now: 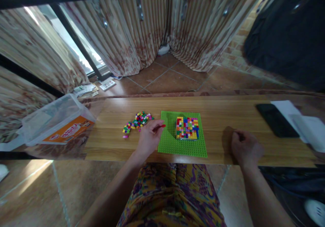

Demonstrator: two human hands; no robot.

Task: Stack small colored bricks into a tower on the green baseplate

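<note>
Between the thumb and fingers of my left hand [151, 135] is a small red toy brick [163, 126]. That hand hovers over the left edge of the green baseplate [169, 145], partly in front of a loose pile of coloured bricks [141, 119]. On the baseplate, right of its middle, stands a square block built of many-coloured bricks [187, 128]. My right hand [246, 147] rests curled on the table to the right of the baseplate, with its fingers closed. Whether anything is inside those fingers is hidden.
A clear plastic box [58, 118] with an orange label stands at the table's left end. Toward the right end of the wooden table [218, 108] lie a black phone [277, 120] and white papers [309, 129]. Striped curtains [142, 34] hang beyond the table.
</note>
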